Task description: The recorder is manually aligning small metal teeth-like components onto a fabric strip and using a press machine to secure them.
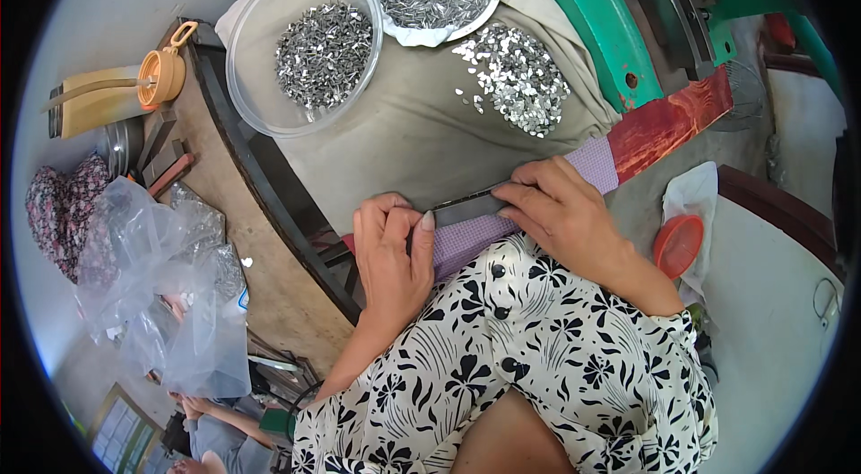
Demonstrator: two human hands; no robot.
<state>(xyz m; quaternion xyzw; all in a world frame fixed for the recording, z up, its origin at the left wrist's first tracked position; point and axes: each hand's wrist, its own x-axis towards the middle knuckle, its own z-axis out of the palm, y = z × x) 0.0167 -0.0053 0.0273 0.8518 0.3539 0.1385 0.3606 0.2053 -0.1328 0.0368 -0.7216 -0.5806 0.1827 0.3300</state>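
In front of the heap of shiny silver metal chips [529, 84], a flat dark-grey strip [468, 203], judged light, stiff and best held by its ends, was pinched there by the left hand [392, 250] and right hand [565, 212].

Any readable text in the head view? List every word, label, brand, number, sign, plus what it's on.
No readable text.
Dark grey flat strip between the left hand and right hand: none visible.
Green painted metal frame: none visible.
Round clear plastic tub: none visible.
Clear plastic bag: small blue mark at its edge, too small to tell whether it is lettering.
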